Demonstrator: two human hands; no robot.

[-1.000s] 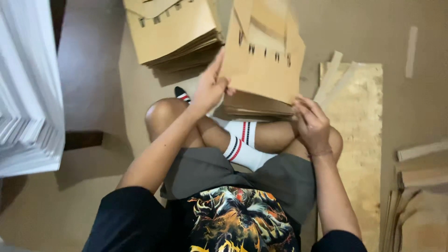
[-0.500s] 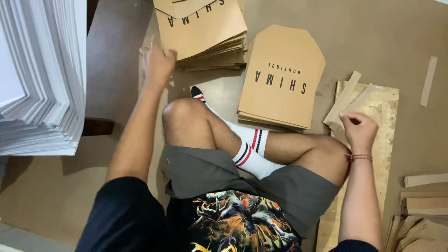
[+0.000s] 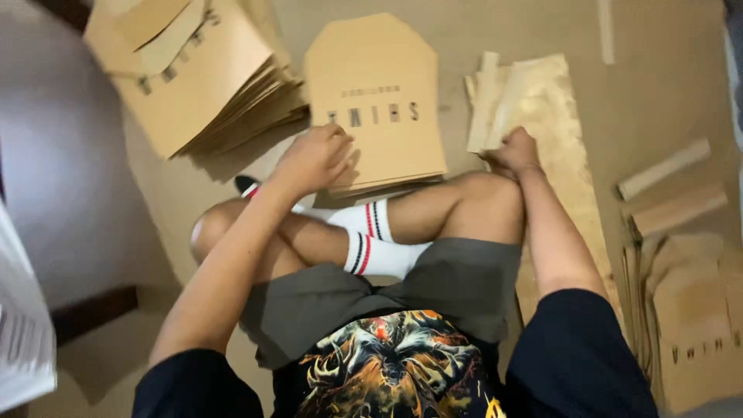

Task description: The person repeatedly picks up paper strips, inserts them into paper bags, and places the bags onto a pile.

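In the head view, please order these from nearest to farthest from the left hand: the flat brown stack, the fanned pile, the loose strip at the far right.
1. Flat brown stack: under the left hand.
2. Fanned pile: upper left.
3. Loose strip: far right.

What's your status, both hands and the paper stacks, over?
Left hand resting on centre stack of brown paper sheets. Right hand gripping narrow paper strips. Nothing blocking.

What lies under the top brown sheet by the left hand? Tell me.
Under the top sheet edges of more brown sheets show along the near side, a thin stack. The left hand rests on its near corner. What lies beneath the stack is covered.
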